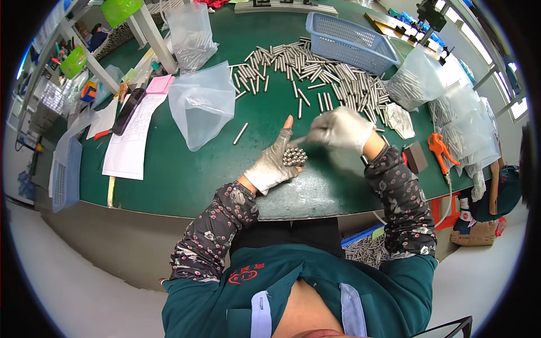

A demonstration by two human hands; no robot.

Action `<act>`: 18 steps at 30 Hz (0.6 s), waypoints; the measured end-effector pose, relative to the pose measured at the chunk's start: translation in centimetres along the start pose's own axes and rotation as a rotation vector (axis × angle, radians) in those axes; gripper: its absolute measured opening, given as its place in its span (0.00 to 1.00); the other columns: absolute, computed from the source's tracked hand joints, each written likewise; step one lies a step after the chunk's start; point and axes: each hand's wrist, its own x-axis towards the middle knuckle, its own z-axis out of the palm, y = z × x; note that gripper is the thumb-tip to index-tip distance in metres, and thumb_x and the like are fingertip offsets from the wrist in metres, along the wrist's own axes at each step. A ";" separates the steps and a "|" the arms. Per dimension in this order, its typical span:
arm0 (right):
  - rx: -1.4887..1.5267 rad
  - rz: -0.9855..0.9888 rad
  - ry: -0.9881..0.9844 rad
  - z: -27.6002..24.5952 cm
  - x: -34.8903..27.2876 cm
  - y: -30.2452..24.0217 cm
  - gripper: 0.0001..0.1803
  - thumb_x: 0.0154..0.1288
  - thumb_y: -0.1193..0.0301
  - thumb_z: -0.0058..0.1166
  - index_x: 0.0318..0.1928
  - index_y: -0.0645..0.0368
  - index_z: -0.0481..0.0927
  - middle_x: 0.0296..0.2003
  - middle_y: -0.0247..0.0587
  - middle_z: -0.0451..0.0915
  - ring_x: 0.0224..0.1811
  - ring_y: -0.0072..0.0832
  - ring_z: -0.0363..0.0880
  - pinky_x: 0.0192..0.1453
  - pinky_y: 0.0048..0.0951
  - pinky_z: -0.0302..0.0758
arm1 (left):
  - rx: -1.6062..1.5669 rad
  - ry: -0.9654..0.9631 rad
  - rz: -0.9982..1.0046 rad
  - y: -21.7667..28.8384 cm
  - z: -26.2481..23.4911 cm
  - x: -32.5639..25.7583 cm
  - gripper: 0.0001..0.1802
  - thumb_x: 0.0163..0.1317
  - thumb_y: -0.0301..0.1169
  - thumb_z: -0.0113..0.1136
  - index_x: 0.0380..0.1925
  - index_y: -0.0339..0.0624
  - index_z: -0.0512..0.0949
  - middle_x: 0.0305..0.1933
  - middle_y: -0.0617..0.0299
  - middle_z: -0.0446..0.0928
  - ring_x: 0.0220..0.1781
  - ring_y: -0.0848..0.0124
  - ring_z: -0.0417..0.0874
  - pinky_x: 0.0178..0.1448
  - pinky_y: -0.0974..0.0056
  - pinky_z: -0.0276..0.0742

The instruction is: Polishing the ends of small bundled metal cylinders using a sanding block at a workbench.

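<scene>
On the left of the green desk (169,191), a blue tray (66,174) is hanging over the edge beside paper sheets (132,138). Near the middle, a clear plastic bag (202,103) is lying open. Just in front of the person, the left hand (274,163) is cupping a bundle of metal pins (294,156), fingers curled around it. Beside it, the right hand (341,129), blurred, is pinching a single pin (298,141) toward the bundle. Farther back, loose pins (315,70) are lying scattered before a blue basket (349,42).
</scene>
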 end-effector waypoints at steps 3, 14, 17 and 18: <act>-0.086 -0.086 -0.074 0.9 0.5 -0.4 0.16 0.54 0.53 0.53 0.32 0.51 0.83 0.24 0.40 0.81 0.28 0.35 0.80 0.35 0.34 0.75 | -0.113 -0.030 -0.010 0.1 0.4 0.0 0.60 0.44 0.10 0.54 0.67 0.65 0.30 0.42 0.64 0.69 0.35 0.80 0.69 0.41 0.74 0.70; -0.008 0.131 0.048 -0.2 0.5 1.7 0.15 0.55 0.54 0.52 0.31 0.51 0.83 0.25 0.42 0.80 0.28 0.38 0.79 0.37 0.34 0.75 | 0.070 -0.007 0.059 0.1 0.4 0.1 0.61 0.43 0.09 0.54 0.67 0.66 0.30 0.42 0.64 0.68 0.35 0.81 0.68 0.42 0.76 0.70; 0.115 -0.033 -0.018 0.8 -0.2 -0.1 0.15 0.54 0.54 0.53 0.32 0.50 0.83 0.25 0.41 0.81 0.28 0.37 0.80 0.36 0.34 0.75 | 0.023 0.016 0.011 0.0 0.4 0.2 0.61 0.42 0.09 0.55 0.67 0.66 0.30 0.41 0.65 0.68 0.35 0.80 0.69 0.43 0.76 0.70; 0.023 0.012 -0.076 1.3 -0.1 -0.8 0.14 0.54 0.55 0.54 0.32 0.50 0.83 0.25 0.40 0.81 0.28 0.37 0.80 0.35 0.34 0.76 | 0.020 0.010 0.008 0.2 0.6 0.0 0.61 0.42 0.09 0.55 0.67 0.66 0.30 0.41 0.65 0.68 0.35 0.80 0.69 0.43 0.76 0.70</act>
